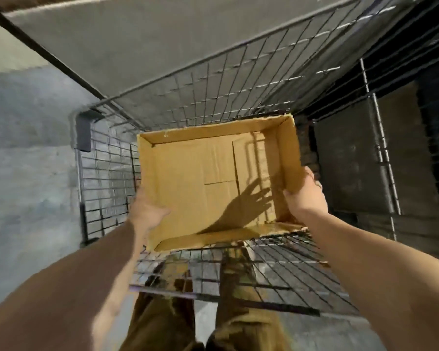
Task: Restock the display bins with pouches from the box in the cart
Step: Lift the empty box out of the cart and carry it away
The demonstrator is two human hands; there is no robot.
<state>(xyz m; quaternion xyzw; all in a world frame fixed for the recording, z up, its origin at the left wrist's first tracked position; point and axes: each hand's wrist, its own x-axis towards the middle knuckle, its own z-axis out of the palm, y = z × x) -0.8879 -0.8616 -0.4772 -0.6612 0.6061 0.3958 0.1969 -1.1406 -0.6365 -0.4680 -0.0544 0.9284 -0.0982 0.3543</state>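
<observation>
An open cardboard box sits inside the wire cart, seen from above. Its inside shows only bare cardboard; no pouches are visible. My left hand grips the box's left wall, thumb inside the rim and fingers hidden outside. My right hand grips the right wall near its front corner, fingers wrapped over the edge. A shadow of a hand falls across the box floor.
The cart's wire sides rise around the box, and its wire rear flap lies near my legs. A grey floor lies to the left. Dark wire shelving stands to the right. The view is blurred.
</observation>
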